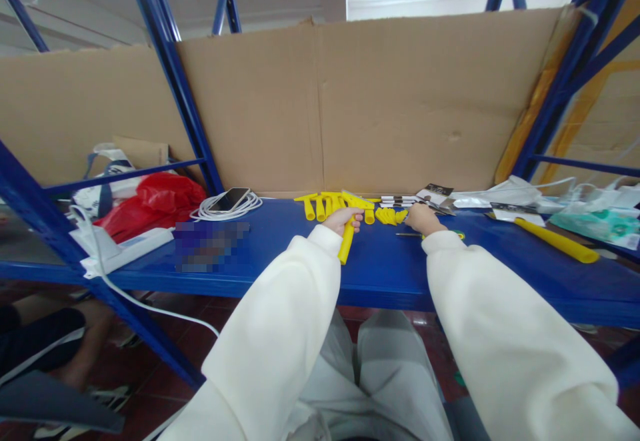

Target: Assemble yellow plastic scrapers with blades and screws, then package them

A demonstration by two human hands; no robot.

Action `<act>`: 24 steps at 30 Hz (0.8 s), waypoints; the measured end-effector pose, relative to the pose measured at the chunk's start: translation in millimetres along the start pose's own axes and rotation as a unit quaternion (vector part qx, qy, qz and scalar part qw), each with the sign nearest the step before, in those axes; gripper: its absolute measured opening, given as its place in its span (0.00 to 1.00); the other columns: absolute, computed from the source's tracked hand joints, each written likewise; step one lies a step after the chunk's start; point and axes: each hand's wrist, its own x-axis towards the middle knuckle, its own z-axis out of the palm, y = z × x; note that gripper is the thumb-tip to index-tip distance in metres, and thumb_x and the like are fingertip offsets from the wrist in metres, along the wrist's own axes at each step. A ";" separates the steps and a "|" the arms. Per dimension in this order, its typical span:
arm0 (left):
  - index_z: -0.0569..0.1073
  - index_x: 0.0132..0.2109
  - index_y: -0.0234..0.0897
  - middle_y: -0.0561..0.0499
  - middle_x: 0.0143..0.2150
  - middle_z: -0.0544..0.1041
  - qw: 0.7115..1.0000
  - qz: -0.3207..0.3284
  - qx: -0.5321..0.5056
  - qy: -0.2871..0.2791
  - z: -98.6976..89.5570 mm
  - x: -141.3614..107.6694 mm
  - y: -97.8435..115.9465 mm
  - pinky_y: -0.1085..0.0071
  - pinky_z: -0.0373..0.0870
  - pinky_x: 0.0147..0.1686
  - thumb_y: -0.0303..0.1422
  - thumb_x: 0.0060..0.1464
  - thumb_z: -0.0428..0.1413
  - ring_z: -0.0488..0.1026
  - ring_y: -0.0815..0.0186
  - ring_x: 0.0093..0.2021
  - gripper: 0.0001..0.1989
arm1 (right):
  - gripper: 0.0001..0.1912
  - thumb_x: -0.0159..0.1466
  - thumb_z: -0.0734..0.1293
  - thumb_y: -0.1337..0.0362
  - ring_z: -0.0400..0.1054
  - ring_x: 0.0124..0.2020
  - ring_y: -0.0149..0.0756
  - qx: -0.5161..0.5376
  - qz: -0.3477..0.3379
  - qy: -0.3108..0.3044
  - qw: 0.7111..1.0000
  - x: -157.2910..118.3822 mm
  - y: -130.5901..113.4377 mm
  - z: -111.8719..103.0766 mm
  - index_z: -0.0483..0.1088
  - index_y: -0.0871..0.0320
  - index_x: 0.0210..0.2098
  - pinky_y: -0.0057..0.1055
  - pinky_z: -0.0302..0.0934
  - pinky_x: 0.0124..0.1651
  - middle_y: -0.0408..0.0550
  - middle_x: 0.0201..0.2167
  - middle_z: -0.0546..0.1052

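Note:
My left hand [344, 219] is wrapped round a yellow T-shaped tool [345, 246], its round handle pointing down toward me and its wide head slanting behind my fingers. Just beyond it, several similar yellow T-shaped tools [310, 209] lie side by side. My right hand [423, 219] is low over the shelf with its fingers closed; what they hold, if anything, is hidden. Small yellow pieces [386, 216] lie in a row beside its fingertips. A thin dark rod [407, 235] lies by that hand, with a yellow-green end [460, 234] showing past the wrist.
On the blue shelf [295, 271], black-and-white packets [435, 194] lie behind my right hand. A long yellow handle [560, 241] is farther right. At left are a phone [231, 199] on a coiled white cable, a red bag [160, 201] and a power strip [133, 252]. Cardboard [400, 107] closes the back.

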 end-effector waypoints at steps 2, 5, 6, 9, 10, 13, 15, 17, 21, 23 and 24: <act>0.59 0.29 0.38 0.62 0.18 0.56 1.000 0.001 0.004 -0.002 0.0 -0.2 0.1 0.81 0.49 0.16 0.23 0.65 0.45 0.50 0.78 0.13 0.14 | 0.21 0.57 0.69 0.70 0.76 0.50 0.49 -0.020 0.009 -0.008 1.000 -2.3 -1.6 -2.5 0.76 0.70 0.50 0.31 0.67 0.51 0.68 0.43 0.80; 0.60 0.30 0.38 0.62 0.17 0.56 1.000 0.004 0.002 -0.004 -0.4 0.4 -0.3 0.81 0.49 0.16 0.23 0.65 0.45 0.50 0.78 0.13 0.14 | 0.21 0.60 0.68 0.71 0.76 0.51 0.49 -0.034 0.012 -0.023 0.999 -7.0 -4.0 -7.6 0.75 0.71 0.52 0.31 0.67 0.51 0.69 0.44 0.80; 0.60 0.30 0.38 0.63 0.17 0.56 1.000 0.004 0.000 -0.004 -0.6 0.9 -0.5 0.81 0.49 0.16 0.23 0.65 0.45 0.50 0.78 0.13 0.13 | 0.21 0.60 0.67 0.71 0.76 0.51 0.49 -0.033 0.011 -0.026 0.999 -8.5 -4.6 -9.4 0.75 0.71 0.53 0.31 0.67 0.51 0.69 0.44 0.80; 0.60 0.31 0.38 0.63 0.18 0.56 1.000 0.001 -0.007 -0.003 -1.5 2.6 -1.3 0.81 0.49 0.16 0.23 0.63 0.47 0.50 0.78 0.13 0.12 | 0.20 0.61 0.66 0.72 0.76 0.51 0.49 -0.027 0.013 -0.024 0.999 -11.9 -5.7 -13.5 0.75 0.71 0.52 0.32 0.67 0.50 0.68 0.43 0.81; 0.60 0.31 0.38 0.63 0.18 0.55 1.000 -0.001 -0.009 -0.002 -1.8 3.2 -1.5 0.81 0.50 0.15 0.23 0.63 0.47 0.50 0.78 0.13 0.11 | 0.20 0.61 0.66 0.73 0.76 0.51 0.49 -0.026 0.014 -0.024 0.999 -12.5 -5.8 -14.2 0.75 0.71 0.52 0.32 0.67 0.50 0.68 0.43 0.81; 0.61 0.32 0.38 0.63 0.18 0.55 1.000 -0.003 -0.010 -0.001 -2.3 4.3 -1.7 0.82 0.49 0.15 0.23 0.61 0.50 0.49 0.78 0.13 0.10 | 0.19 0.62 0.64 0.73 0.76 0.51 0.49 -0.022 0.013 -0.029 0.999 -13.1 -5.4 -14.2 0.75 0.71 0.52 0.33 0.67 0.51 0.69 0.43 0.80; 0.61 0.32 0.39 0.63 0.18 0.55 1.000 -0.003 -0.009 0.000 -2.4 4.4 -1.5 0.82 0.49 0.15 0.23 0.61 0.50 0.49 0.78 0.14 0.10 | 0.19 0.62 0.63 0.73 0.76 0.51 0.49 -0.021 0.012 -0.033 0.999 -13.1 -4.7 -13.3 0.75 0.71 0.52 0.32 0.67 0.51 0.69 0.44 0.80; 0.61 0.32 0.39 0.63 0.18 0.55 1.000 -0.004 -0.008 0.000 -2.4 3.8 -1.1 0.82 0.49 0.16 0.23 0.60 0.50 0.49 0.78 0.13 0.10 | 0.19 0.63 0.62 0.75 0.75 0.52 0.48 -0.022 0.012 -0.034 0.999 -13.1 -3.9 -12.7 0.75 0.70 0.52 0.32 0.66 0.52 0.69 0.44 0.80; 0.60 0.32 0.39 0.63 0.18 0.55 1.000 -0.006 -0.005 -0.004 -1.7 1.9 -0.4 0.82 0.49 0.16 0.23 0.61 0.49 0.50 0.78 0.13 0.10 | 0.20 0.64 0.62 0.74 0.74 0.54 0.47 -0.034 0.015 -0.038 0.999 -13.8 -3.4 -13.6 0.75 0.69 0.53 0.32 0.66 0.53 0.67 0.44 0.80; 0.60 0.31 0.39 0.63 0.17 0.56 1.000 -0.005 -0.001 -0.004 -1.4 1.3 -0.3 0.81 0.49 0.16 0.24 0.63 0.47 0.50 0.78 0.13 0.11 | 0.21 0.64 0.61 0.74 0.74 0.54 0.47 -0.042 0.018 -0.038 0.998 -14.2 -3.7 -14.1 0.74 0.70 0.54 0.32 0.66 0.54 0.68 0.45 0.80; 0.59 0.31 0.39 0.63 0.17 0.56 1.000 -0.003 0.001 -0.004 -1.4 1.3 -0.4 0.82 0.49 0.16 0.24 0.63 0.46 0.50 0.78 0.13 0.12 | 0.21 0.65 0.61 0.73 0.74 0.54 0.47 -0.043 0.020 -0.037 0.998 -14.3 -3.9 -14.2 0.73 0.70 0.55 0.32 0.66 0.54 0.69 0.45 0.80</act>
